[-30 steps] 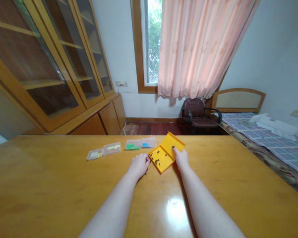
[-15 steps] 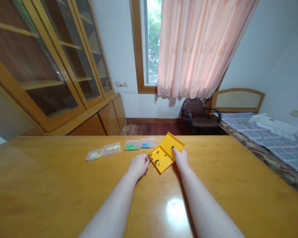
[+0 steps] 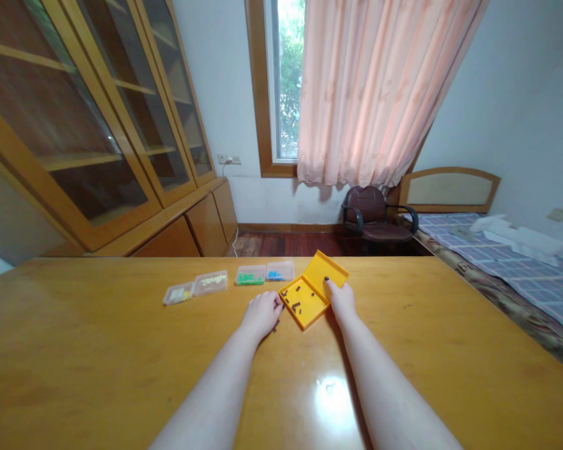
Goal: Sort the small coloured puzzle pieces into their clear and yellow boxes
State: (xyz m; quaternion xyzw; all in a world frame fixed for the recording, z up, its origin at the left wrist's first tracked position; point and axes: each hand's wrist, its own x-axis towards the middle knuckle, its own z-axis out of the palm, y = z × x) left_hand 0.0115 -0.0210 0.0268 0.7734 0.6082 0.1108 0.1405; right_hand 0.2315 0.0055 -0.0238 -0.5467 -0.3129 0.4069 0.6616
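Note:
A yellow hinged box (image 3: pixel 315 317) lies with its lid raised on the wooden table. Several small dark brown pieces (image 3: pixel 296 305) are scattered inside it. My right hand (image 3: pixel 341 300) grips the lid at its right side, thumb on the inner face. Just left of the box, my left hand (image 3: pixel 264 310) rests near the tabletop with its fingers curled together; what they hold, if anything, is hidden. A few loose dark pieces (image 3: pixel 276 325) lie on the table under and beside its fingers.
Behind my left hand stand clear plastic boxes: one with green pieces (image 3: pixel 250 276), one with blue pieces (image 3: pixel 279 272), one with cream pieces (image 3: pixel 211 282) and a smaller box (image 3: pixel 178 294). The table's far edge runs just beyond them. A brown armchair (image 3: pixel 373 212) stands past it.
Both hands and the yellow box stay nearly in place. The fingers of my left hand have shifted very slightly at the box's left edge.

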